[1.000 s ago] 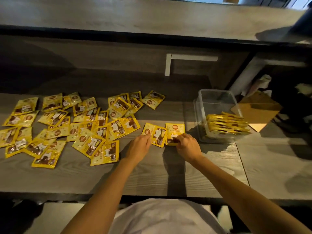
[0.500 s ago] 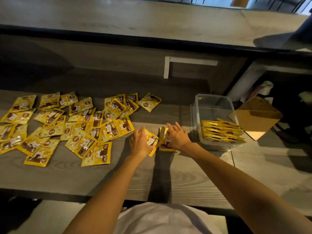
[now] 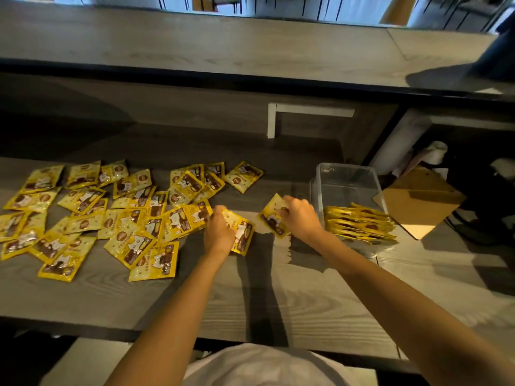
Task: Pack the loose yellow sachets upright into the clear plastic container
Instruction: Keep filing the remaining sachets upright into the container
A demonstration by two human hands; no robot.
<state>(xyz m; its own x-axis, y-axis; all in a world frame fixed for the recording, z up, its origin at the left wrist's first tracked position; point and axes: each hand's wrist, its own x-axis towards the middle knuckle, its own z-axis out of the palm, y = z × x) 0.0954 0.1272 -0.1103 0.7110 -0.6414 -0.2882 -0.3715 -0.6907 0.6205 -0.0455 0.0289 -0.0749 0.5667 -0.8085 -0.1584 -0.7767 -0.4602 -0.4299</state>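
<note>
A person in a white top stands at a grey wooden table [image 3: 278,291] and reaches out with both bare arms. The left grip [image 3: 220,232] has its fingers curled over the left sachet [image 3: 243,235], a yellow pack with a brown picture, and holds it by one end just above the table. The right grip [image 3: 301,218] pinches the right sachet [image 3: 273,218] by its top edge and holds it tilted, and the dark shadow of this pack falls on the table under it. The two packs are near each other but do not touch. The clear plastic container [image 3: 345,176] stands on the table just to the right of the right grip. The packed sachets [image 3: 359,225] are in the part of the box nearest the person, set on their edges in a row and leaning a little, while the far part of the box shows only its clear walls. The loose sachets [image 3: 111,215] lie flat on the left side of the table, many of them on top of each other, and some reach right up to the left grip. A flat brown board [image 3: 420,201] lies beside the box on its right, past the table edge
</note>
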